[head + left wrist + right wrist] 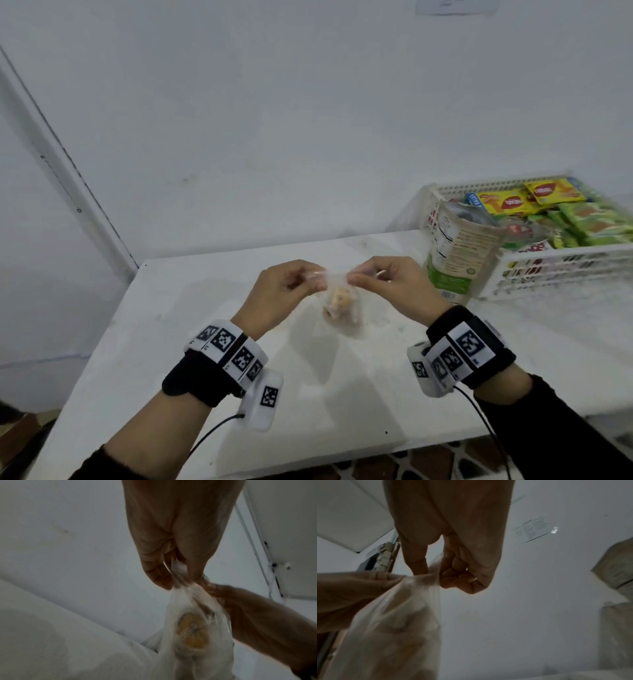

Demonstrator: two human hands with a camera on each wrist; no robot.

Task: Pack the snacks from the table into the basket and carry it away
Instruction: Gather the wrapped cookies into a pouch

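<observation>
A small clear plastic bag (339, 303) with yellow-brown snacks inside hangs over the middle of the white table (171, 342). My left hand (291, 284) pinches its top left corner and my right hand (380, 277) pinches its top right corner. In the left wrist view the left hand (173, 574) pinches the bag (193, 631) beside the other hand's fingers (214, 591). The right hand (436, 573) likewise pinches the bag (399, 622) in the right wrist view. The white slatted basket (555, 270) stands at the table's back right, holding yellow and green snack packs.
A tall white and green pouch (455, 246) leans at the basket's near left corner, close to my right hand. A white wall rises behind the table. Patterned floor tiles (428, 462) show below the table's front edge.
</observation>
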